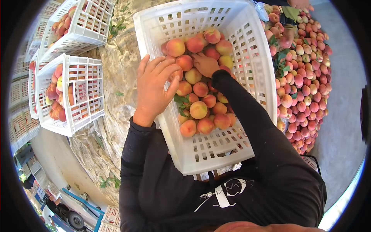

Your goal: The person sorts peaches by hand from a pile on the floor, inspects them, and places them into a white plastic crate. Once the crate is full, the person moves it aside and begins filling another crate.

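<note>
A white slatted crate (216, 154) holds a layer of red and yellow peaches (198, 110), with a few green leaves (181, 102) among them. Over the crate's left wall is my left hand (156, 85), its fingers spread and the fingertips beside a peach (176, 74) that it partly covers. My right hand (205, 65) reaches down among the peaches in the middle of the crate. Its fingers are partly hidden between the fruit, so whether it grips one cannot be made out.
At the left stand white crates (84, 89) with peaches. A large peach pile (305, 89) lies at the right, with another person's hand (301, 4) above it. Cloth sheeting (121, 73) with scattered leaves spreads left of the crate. A blue metal frame (83, 200) is at lower left.
</note>
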{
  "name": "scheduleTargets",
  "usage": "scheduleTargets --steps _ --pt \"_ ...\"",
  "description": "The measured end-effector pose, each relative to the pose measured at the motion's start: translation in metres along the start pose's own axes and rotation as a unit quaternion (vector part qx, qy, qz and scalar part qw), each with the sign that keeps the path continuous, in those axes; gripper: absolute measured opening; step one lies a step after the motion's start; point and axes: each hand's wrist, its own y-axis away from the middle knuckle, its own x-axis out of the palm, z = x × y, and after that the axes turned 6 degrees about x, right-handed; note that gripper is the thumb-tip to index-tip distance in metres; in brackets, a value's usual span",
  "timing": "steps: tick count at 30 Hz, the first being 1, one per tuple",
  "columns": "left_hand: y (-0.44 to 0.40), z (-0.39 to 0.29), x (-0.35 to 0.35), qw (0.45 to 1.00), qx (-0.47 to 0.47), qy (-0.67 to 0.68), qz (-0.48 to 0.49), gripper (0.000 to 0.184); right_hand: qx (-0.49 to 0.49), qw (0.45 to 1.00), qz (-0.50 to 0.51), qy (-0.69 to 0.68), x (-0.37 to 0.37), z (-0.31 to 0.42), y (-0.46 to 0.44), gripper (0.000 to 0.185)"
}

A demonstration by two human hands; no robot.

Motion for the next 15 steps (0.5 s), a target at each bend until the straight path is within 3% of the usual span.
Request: scheduleTargets --steps 2,3,5,6,8,9,11,15 --pt "0.002 0.001 0.000 1.000 -0.006 0.008 -0.005 0.017 -0.137 0.966 -0.055 -0.210 0.013 -0.036 -0.011 0.038" --pt "0.002 0.003 -0.001 1.000 -0.011 0.006 -0.007 0.017 -0.141 0.966 -0.052 -0.209 0.001 -0.028 -0.011 0.038" --pt "0.003 0.003 0.000 1.000 -0.007 0.023 -0.015 0.017 0.090 0.959 -0.115 -0.245 -0.034 -0.011 0.004 0.044" --pt "0.006 0.002 0.002 1.000 -0.008 0.027 -0.011 0.017 0.095 0.958 -0.112 -0.245 -0.031 -0.011 0.001 0.044" --pt "0.003 0.003 0.002 1.000 -0.006 0.014 -0.013 0.018 0.001 0.967 -0.156 -0.201 -0.028 -0.007 -0.024 0.047" --pt "0.002 0.003 0.002 1.000 -0.002 0.014 -0.012 0.018 0.003 0.966 -0.158 -0.203 -0.030 -0.002 -0.029 0.047" --pt "0.002 0.003 0.002 1.000 -0.011 0.018 -0.003 0.019 0.060 0.991 -0.042 -0.109 -0.040 0.011 -0.037 0.050" --pt "-0.001 0.001 0.001 1.000 -0.005 0.010 0.004 0.020 0.096 0.992 0.012 -0.086 -0.055 0.019 -0.041 0.049"
